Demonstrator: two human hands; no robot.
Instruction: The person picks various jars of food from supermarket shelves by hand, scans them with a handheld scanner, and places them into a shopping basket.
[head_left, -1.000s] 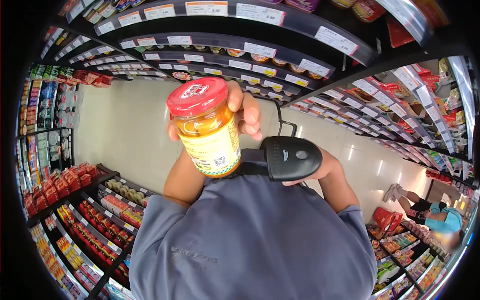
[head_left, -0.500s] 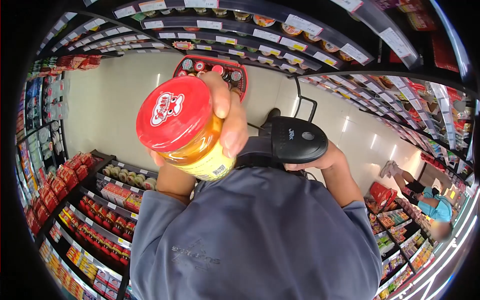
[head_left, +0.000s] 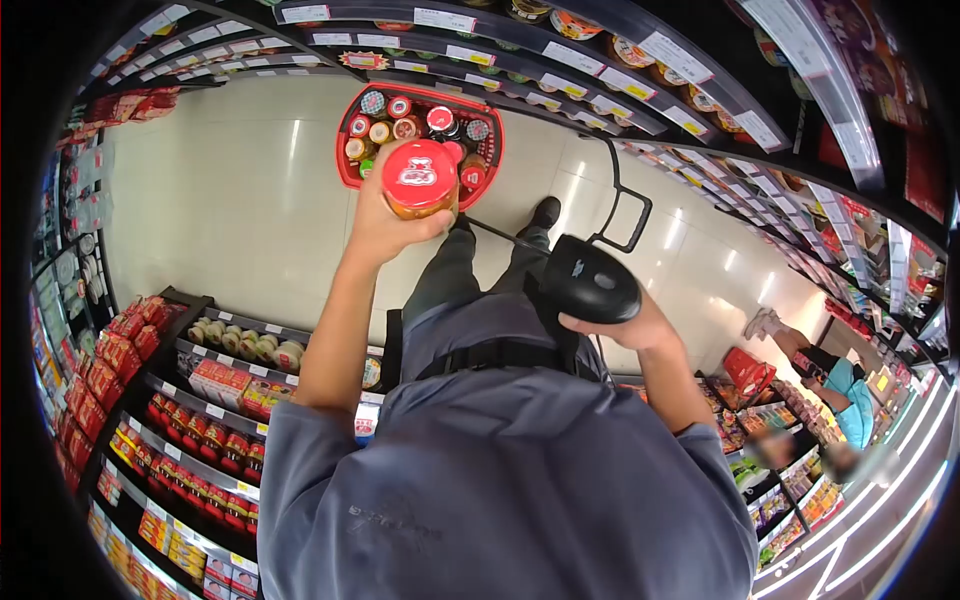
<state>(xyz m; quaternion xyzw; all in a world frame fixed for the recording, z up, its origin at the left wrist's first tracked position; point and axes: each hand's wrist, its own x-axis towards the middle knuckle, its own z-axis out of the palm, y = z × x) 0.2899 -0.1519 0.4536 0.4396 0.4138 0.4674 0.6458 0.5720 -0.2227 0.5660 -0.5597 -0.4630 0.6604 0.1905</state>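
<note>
My left hand [head_left: 375, 222] grips a glass jar [head_left: 420, 180] with a red lid bearing a white cartoon logo. The jar is held out over the near part of a red shopping basket [head_left: 345, 165] and partly hides it. Inside that basket stand several jars [head_left: 405, 128] with red, yellow and checked lids. On the other side, my right hand [head_left: 640, 325] is closed around a black handheld barcode scanner [head_left: 595, 285]; its grip is mostly hidden beneath the head.
Shelves of red-lidded jars [head_left: 205, 435] and boxes stand at lower left. Price-tagged shelves [head_left: 600, 80] curve across the top and right. A black metal frame [head_left: 628, 215] juts over the tiled floor [head_left: 240, 200]. Another person [head_left: 850, 400] is at far right.
My left hand has carried the jar away from my chest, forward over the basket. My right hand keeps the scanner, shifted slightly. More of the basket and my legs now show.
</note>
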